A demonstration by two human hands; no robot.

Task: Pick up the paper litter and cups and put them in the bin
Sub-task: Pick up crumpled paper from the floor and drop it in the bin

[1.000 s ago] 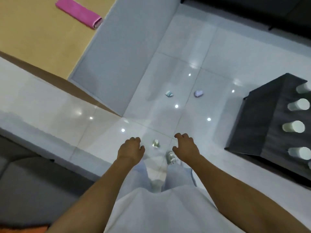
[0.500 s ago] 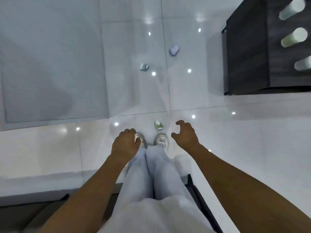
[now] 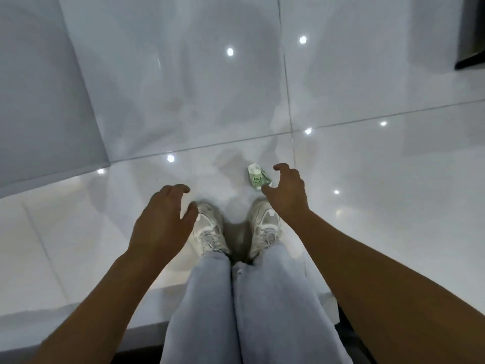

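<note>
A small crumpled green-and-white paper (image 3: 258, 177) lies on the glossy white floor just ahead of my right shoe. My right hand (image 3: 287, 191) hovers over it, thumb and fingers spread around the paper without touching it. My left hand (image 3: 164, 218) hangs lower left over my left shoe, fingers loosely curled, holding nothing. No bin or cups are in view.
My two white shoes (image 3: 210, 228) stand together below the paper. A grey rug (image 3: 44, 101) covers the floor at the left. A dark table corner (image 3: 472, 30) shows at the top right. Ceiling lights reflect as bright dots on the tiles.
The view has dropped closer to the floor; the blue and purple papers and the cups have left the frame. My right hand has spread and reached toward the green paper.
</note>
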